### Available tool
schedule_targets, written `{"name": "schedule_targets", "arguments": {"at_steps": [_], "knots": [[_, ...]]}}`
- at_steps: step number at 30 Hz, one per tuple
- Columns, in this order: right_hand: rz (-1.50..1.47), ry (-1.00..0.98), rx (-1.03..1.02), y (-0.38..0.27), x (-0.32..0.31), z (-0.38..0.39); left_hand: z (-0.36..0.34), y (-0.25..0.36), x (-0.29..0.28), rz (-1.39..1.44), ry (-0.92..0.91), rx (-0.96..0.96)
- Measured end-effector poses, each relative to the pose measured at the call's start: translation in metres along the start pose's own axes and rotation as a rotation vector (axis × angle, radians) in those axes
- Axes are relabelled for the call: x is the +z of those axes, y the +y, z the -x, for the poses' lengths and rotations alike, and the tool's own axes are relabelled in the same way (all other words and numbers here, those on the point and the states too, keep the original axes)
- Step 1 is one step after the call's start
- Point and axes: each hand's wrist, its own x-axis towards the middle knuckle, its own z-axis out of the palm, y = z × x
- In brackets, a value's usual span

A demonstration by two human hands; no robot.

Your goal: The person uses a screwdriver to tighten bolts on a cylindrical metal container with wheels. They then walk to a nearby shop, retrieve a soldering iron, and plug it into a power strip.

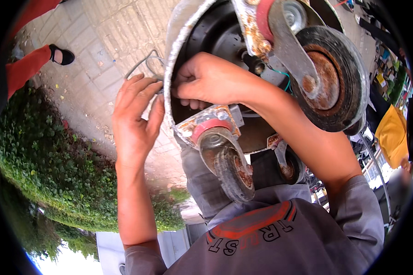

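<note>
Before me is a round, pale metal housing point(169, 57) with its open underside showing and rusty casters mounted on it. Outside its left rim, my left hand point(135, 112) has its fingertips closed around a thin grey cable point(144, 59) that loops out beyond them. My right hand point(206, 80) reaches inside, against the same stretch of wall. Its fingers are curled, and whatever they grip is hidden. Near my right wrist are a dark fitting point(256, 66) and a green wire point(288, 79). A black rounded part point(211, 34) fills the back of the housing.
A large caster point(326, 75) juts out above my right forearm. Smaller casters point(234, 172) face my body. Left are paving point(87, 78), a green hedge point(55, 169) and another person's red-trousered leg point(25, 71). At right stands someone in yellow point(392, 137).
</note>
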Motion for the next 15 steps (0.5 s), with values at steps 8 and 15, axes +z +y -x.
{"name": "schedule_targets", "arguments": {"at_steps": [8, 15], "knots": [[-0.177, 0.012, 0.048, 0.0049, 0.0024, -0.0035, -0.004, -0.002, -0.0005, 0.068, -0.087, -0.105], [-0.136, 0.046, 0.096, -0.0004, 0.0056, -0.0037, -0.0095, -0.0017, -0.0029, 0.134, -0.142, -0.145]]}}
